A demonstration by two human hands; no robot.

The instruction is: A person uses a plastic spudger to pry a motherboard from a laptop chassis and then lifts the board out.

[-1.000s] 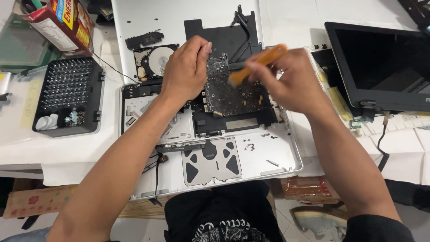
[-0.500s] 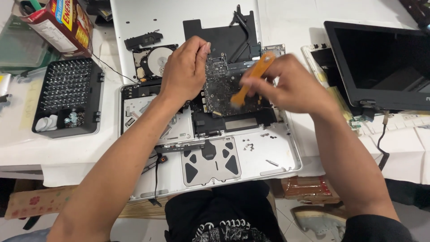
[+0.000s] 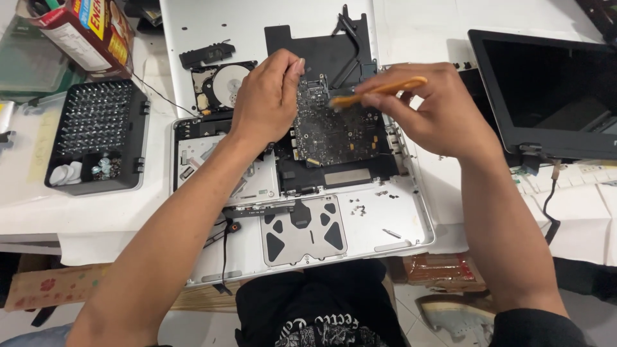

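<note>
- Two hands at work over an opened silver laptop base (image 3: 398,225), which lies on a white-covered table (image 3: 38,212).
- L hand (image 3: 267,103): fingers curled, pinching the upper-left edge of the dark logic board (image 3: 334,132); the board looks tilted up at that edge, though the exact angle cannot be told.
- R hand (image 3: 437,109): fingers pressed together in a pinch on an orange pry tool (image 3: 379,90), held about level; its tip sits at the board's top edge, near the L fingertips. Contact cannot be told.
- Logic board: centre of the base, in the upper half, above a dark bay w/ a pale rectangular label.
- Trackpad underside (image 3: 305,231): lower centre of the base, w/ black triangular patches.
- Small loose screws (image 3: 360,209): scattered on the bare metal, right of the trackpad.
- Hard drive (image 3: 222,83): opened, platter showing, just left of the L hand.
- Black bottom panel piece (image 3: 321,45): lies on a silver lid beyond the board.
- Bit case (image 3: 96,135): black, rows of driver bits, small parts in its lower compartments; well left of the base.
- Second laptop (image 3: 546,90): dark screen, far right, a cable trailing from its corner.
- Red carton (image 3: 90,32): top-left corner, tilted.
- Person's dark printed shirt at the bottom edge.
</note>
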